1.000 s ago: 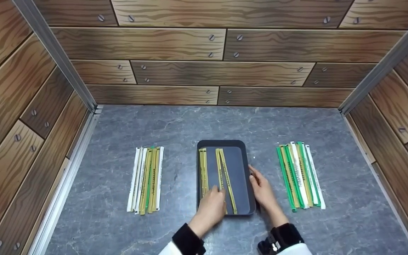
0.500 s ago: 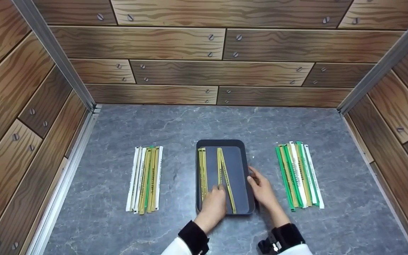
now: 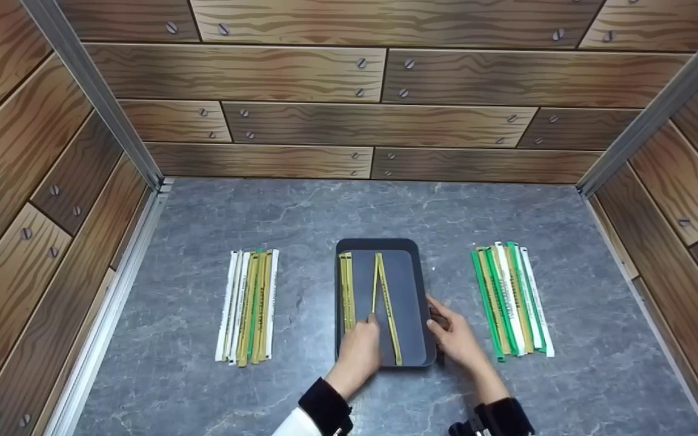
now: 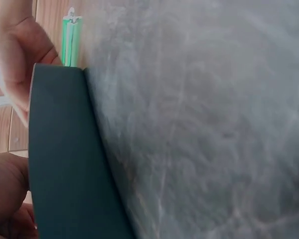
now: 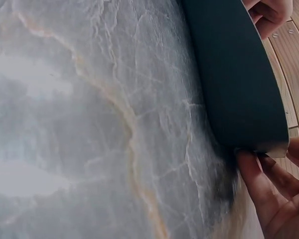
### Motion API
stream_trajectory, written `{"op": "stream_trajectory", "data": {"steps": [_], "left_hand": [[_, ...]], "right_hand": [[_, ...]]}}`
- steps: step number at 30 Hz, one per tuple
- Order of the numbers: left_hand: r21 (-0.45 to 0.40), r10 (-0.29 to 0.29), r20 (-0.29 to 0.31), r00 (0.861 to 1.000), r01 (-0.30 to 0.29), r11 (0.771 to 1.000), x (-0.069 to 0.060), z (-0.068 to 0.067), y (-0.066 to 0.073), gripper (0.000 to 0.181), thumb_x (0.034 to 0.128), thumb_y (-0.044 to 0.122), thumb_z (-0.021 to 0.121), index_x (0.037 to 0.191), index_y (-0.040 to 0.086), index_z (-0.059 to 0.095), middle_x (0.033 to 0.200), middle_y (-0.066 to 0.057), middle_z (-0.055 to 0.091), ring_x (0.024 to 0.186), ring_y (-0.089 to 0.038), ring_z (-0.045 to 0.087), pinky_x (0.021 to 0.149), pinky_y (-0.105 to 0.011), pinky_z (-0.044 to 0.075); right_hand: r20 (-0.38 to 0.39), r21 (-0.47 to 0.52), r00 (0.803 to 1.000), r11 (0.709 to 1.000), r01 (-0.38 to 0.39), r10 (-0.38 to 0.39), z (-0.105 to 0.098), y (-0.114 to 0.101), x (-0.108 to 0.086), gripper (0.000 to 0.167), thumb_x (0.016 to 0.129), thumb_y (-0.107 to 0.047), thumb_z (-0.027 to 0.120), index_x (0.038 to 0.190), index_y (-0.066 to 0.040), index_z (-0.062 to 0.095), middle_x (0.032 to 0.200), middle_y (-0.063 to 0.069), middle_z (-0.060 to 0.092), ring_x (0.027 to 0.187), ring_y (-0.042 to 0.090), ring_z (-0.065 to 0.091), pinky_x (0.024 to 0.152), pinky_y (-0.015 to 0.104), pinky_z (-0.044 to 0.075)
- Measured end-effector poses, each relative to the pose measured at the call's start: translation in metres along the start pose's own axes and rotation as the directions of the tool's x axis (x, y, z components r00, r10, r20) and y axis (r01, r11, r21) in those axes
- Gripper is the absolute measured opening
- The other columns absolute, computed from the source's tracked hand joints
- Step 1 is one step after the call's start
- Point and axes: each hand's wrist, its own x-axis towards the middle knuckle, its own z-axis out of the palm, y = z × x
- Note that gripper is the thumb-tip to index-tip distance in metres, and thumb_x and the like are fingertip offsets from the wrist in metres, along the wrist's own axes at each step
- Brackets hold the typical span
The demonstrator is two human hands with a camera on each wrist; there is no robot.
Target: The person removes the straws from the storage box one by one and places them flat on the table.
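Observation:
In the head view a dark tray (image 3: 412, 290) lies in the middle of the table. My left hand (image 3: 358, 348) is over its near left part, pinching a slim yellow stick packet (image 3: 375, 290) near the lower end. That packet's top touches a second yellow stick packet (image 3: 389, 312), which slants across the tray floor. More yellow stick packets (image 3: 346, 284) lie along the left wall, their lower ends hidden by my hand. My right hand (image 3: 458, 336) holds the tray's right side. In the right wrist view, the right hand's fingers (image 5: 256, 184) are against the tray corner (image 5: 249, 119).
Left of the tray lies a row of white, yellow and green stick packets (image 3: 255, 309). To the right is another row of green, yellow and white stick packets (image 3: 512, 300). Wood-patterned walls (image 3: 300, 160) enclose the grey marbled table (image 3: 300, 212) at the back and sides.
The pinched packet has shifted at its top toward the slanted one and turned narrower. My left hand has moved slightly left. My right hand has slid a little nearer along the tray side.

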Motion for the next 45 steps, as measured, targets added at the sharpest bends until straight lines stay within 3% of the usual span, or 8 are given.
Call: {"op": "stream_trajectory", "data": {"steps": [5, 10, 15, 19, 27, 35, 40, 45], "left_hand": [[-0.06, -0.011, -0.047, 0.999, 0.008, 0.998, -0.002, -0.009, -0.004, 0.056, 0.0664, -0.005, 0.072, 0.121, -0.013, 0.058, 0.084, -0.024, 0.066, 0.067, -0.039, 0.065, 0.058, -0.045, 0.056], [-0.172, -0.022, -0.069, 0.997, 0.01, 0.985, -0.008, -0.024, -0.01, 0.06, 0.0684, -0.01, 0.067, 0.127, -0.01, 0.056, 0.093, -0.026, 0.067, 0.067, -0.036, 0.066, 0.057, -0.04, 0.056], [-0.335, -0.08, -0.069, 0.994, 0.053, 0.941, -0.015, -0.046, -0.02, 0.067, 0.0687, -0.016, 0.065, 0.134, -0.009, 0.052, 0.107, -0.027, 0.065, 0.071, -0.028, 0.065, 0.059, -0.027, 0.055], [-0.4, -0.133, -0.08, 0.988, 0.091, 0.912, -0.02, -0.063, -0.037, 0.067, 0.0708, -0.017, 0.064, 0.136, -0.009, 0.049, 0.096, -0.021, 0.065, 0.063, -0.017, 0.059, 0.054, -0.02, 0.051], [-0.371, -0.264, -0.182, 0.947, 0.182, 0.911, -0.031, -0.089, -0.081, 0.062, 0.0721, -0.012, 0.065, 0.133, -0.01, 0.053, 0.079, -0.008, 0.064, 0.062, -0.015, 0.058, 0.055, -0.029, 0.052], [-0.296, -0.318, -0.279, 0.906, 0.234, 0.926, -0.043, -0.106, -0.116, 0.058, 0.0703, -0.014, 0.061, 0.128, -0.009, 0.057, 0.084, -0.016, 0.066, 0.074, -0.032, 0.063, 0.065, -0.047, 0.054], [-0.257, -0.355, -0.277, 0.893, 0.287, 0.923, -0.05, -0.111, -0.132, 0.053, 0.0735, -0.014, 0.056, 0.126, -0.009, 0.059, 0.104, -0.03, 0.065, 0.089, -0.048, 0.063, 0.072, -0.058, 0.052], [-0.225, -0.439, -0.185, 0.879, 0.397, 0.89, -0.059, -0.116, -0.148, 0.053, 0.0765, -0.013, 0.053, 0.129, -0.007, 0.057, 0.11, -0.035, 0.062, 0.091, -0.053, 0.061, 0.071, -0.063, 0.051]], "right_hand": [[-0.004, 0.0, 1.0, 1.0, -0.012, 0.012, 0.0, 0.003, -0.002, 0.053, 0.095, 0.005, 0.056, 0.146, -0.002, 0.044, 0.126, 0.032, 0.055, 0.106, 0.039, 0.062, 0.073, 0.031, 0.057], [-0.01, 0.01, 0.999, 0.999, -0.037, 0.037, 0.001, 0.003, -0.003, 0.052, 0.097, 0.001, 0.057, 0.146, -0.005, 0.045, 0.124, 0.03, 0.057, 0.091, 0.031, 0.064, 0.048, 0.028, 0.049], [-0.009, 0.028, 0.999, 0.999, -0.041, 0.041, 0.001, 0.004, -0.002, 0.052, 0.097, 0.002, 0.056, 0.146, -0.005, 0.045, 0.12, 0.029, 0.059, 0.081, 0.029, 0.062, 0.042, 0.027, 0.045], [-0.018, 0.015, 0.999, 0.999, -0.041, 0.041, 0.001, 0.003, -0.002, 0.052, 0.096, 0.004, 0.056, 0.146, -0.005, 0.046, 0.116, 0.027, 0.061, 0.084, 0.029, 0.062, 0.047, 0.028, 0.048], [-0.024, 0.019, 0.997, 0.997, -0.077, 0.077, 0.0, 0.002, -0.003, 0.051, 0.096, 0.001, 0.058, 0.145, -0.009, 0.048, 0.117, 0.022, 0.06, 0.096, 0.029, 0.06, 0.07, 0.029, 0.048], [-0.04, 0.022, 0.996, 0.997, -0.08, 0.08, 0.001, -0.008, -0.006, 0.05, 0.096, 0.003, 0.057, 0.144, -0.007, 0.049, 0.118, 0.024, 0.06, 0.104, 0.034, 0.061, 0.081, 0.031, 0.051], [-0.05, 0.033, 0.996, 0.996, -0.077, 0.079, 0.003, -0.017, -0.008, 0.05, 0.095, 0.005, 0.056, 0.144, -0.002, 0.047, 0.119, 0.029, 0.059, 0.107, 0.04, 0.06, 0.083, 0.032, 0.051], [-0.047, 0.05, 0.995, 0.995, -0.089, 0.092, 0.003, 0.004, -0.002, 0.051, 0.096, 0.001, 0.058, 0.145, -0.008, 0.049, 0.122, 0.026, 0.059, 0.106, 0.034, 0.061, 0.078, 0.032, 0.053]]}}
